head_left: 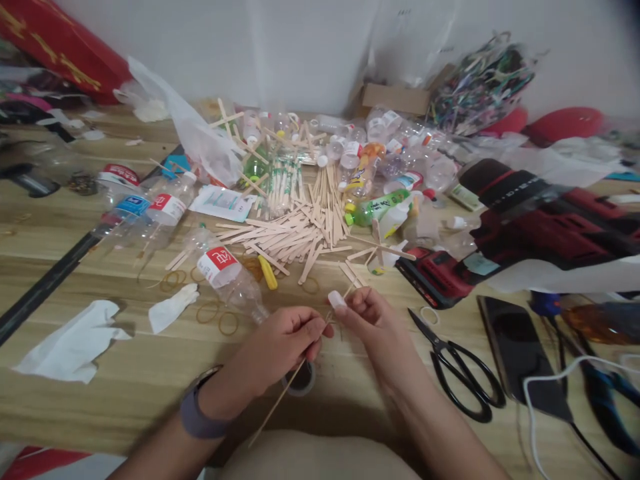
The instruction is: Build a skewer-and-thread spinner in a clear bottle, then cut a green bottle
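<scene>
My left hand [295, 337] pinches a thin wooden stick [277, 407] that slants down toward my lap. Just right of it, my right hand [367, 310] is closed at the stick's upper end, thumb against fingers. A small white piece [337, 300] sits at the right thumb tip; I cannot tell whether it is a cap or a wrapping. Short thin strands or sticks show between the hands, too blurred to name. Beyond my left hand lies a clear plastic bottle [227, 273] with a red label. Under the hands is a dark round object [300, 380] with a pale rim.
Black-handled scissors [457, 367], a phone [520, 353] and a red-black power drill [540, 220] lie to the right. Flat wooden sticks [290, 233] are heaped ahead, with plastic bottles [370, 170] behind. Rubber bands [207, 311] and white gloves [75, 343] lie on the left.
</scene>
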Demonstrator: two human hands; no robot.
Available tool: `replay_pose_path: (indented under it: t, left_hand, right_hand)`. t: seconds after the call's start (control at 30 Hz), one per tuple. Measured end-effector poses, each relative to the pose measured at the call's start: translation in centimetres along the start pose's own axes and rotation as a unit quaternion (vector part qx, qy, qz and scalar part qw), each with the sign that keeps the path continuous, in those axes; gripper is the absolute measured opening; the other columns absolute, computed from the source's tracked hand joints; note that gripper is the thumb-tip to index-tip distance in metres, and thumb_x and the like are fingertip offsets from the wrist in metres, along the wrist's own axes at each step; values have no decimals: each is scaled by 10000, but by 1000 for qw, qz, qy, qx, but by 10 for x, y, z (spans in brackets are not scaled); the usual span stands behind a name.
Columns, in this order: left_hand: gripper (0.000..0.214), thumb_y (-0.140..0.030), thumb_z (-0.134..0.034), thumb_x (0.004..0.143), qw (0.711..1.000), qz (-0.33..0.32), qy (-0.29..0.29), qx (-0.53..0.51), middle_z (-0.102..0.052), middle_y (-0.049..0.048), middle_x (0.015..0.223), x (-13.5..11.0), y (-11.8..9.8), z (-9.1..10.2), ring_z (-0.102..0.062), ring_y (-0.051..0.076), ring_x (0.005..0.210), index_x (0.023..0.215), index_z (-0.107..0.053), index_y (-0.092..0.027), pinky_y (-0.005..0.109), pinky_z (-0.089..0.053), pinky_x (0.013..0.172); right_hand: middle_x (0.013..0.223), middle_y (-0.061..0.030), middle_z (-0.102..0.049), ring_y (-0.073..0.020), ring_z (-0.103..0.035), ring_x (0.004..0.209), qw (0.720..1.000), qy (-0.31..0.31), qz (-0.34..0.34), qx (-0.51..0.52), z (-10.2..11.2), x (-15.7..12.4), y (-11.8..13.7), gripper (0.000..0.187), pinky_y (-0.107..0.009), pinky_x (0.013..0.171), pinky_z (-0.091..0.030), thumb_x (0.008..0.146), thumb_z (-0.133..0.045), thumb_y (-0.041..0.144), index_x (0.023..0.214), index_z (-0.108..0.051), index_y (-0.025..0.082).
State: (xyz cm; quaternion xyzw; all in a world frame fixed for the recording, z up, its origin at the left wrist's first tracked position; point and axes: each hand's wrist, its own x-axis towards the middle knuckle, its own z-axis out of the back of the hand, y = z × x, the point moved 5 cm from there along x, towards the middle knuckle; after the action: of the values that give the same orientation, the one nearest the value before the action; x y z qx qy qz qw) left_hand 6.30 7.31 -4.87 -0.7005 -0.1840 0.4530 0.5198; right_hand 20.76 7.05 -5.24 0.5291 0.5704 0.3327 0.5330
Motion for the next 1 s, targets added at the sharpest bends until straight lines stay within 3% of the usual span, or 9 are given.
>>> replay_pose_path:
  t: [0.17,0.27,0.37,0.5,0.63,0.73,0.83,0.9,1.0]
  left_hand:
    - [335,-486,-512,874,998,15,45,-30,-455,-76,523,-4,3,-4,-279,64,417,822,-598,-167,206,-175,415]
    - [338,-500,-531,856,998,27,44,-45,-454,-77,515,-6,4,-3,-268,64,417,815,-596,-171,211,-167,419]
    - [330,-497,-529,854,998,26,34,-47,-453,-78,509,-7,3,-1,-259,64,415,811,-597,-177,215,-157,416]
    - [328,-497,-524,855,998,29,36,-36,-459,-73,513,-6,4,-3,-269,68,416,811,-600,-181,219,-157,412]
    - [329,-495,-529,858,998,28,56,-24,-482,-65,507,-8,3,-8,-294,72,419,796,-606,-182,213,-181,413]
    - [315,-454,-512,878,997,37,58,-19,-614,-15,583,-10,5,-8,-316,69,410,849,-647,-171,207,-210,411]
    - [333,-433,-503,892,1000,23,-20,-5,-722,52,780,-11,4,3,-350,66,397,979,-686,-169,210,-227,401]
    - [352,-458,-515,897,996,-5,-87,26,-719,57,788,-13,1,11,-378,78,407,975,-708,-174,211,-239,397]
    - [378,-499,-522,903,992,-37,-99,69,-702,43,732,-17,-8,8,-402,97,432,926,-732,-186,209,-258,403]
  right_hand:
    - [932,-38,-710,-213,-648,889,992,-110,37,54,25,13,2,470,-287,690,-450,650,-810,589,766,-528,232]
    - [1150,-50,-668,-213,-646,893,985,-151,31,77,33,7,-1,473,-288,635,-459,640,-797,618,816,-573,241]
    - [972,-34,-678,-158,-584,739,991,-129,21,11,29,-9,-5,429,-272,623,-433,694,-763,617,789,-627,221]
    - [689,-10,-609,-163,-508,657,997,-2,-14,-82,12,-25,-8,430,-287,645,-417,778,-682,620,831,-694,193]
    - [645,15,-543,-136,-426,605,999,-7,-19,-46,11,-23,-6,413,-267,601,-362,761,-710,593,704,-618,194]
    - [599,39,-485,-125,-388,586,999,-9,-17,-28,12,-19,-6,411,-257,588,-332,749,-738,557,647,-565,199]
    - [605,35,-493,-130,-401,601,1000,-16,-9,-15,13,-20,-6,382,-257,597,-340,741,-749,539,668,-584,202]
    - [605,30,-497,-135,-409,603,1000,-17,-4,-19,12,-21,-6,373,-259,597,-348,740,-745,538,672,-589,206]
    - [597,30,-493,-136,-415,600,999,-16,2,-30,10,-22,-5,375,-257,595,-359,742,-736,545,667,-585,210]
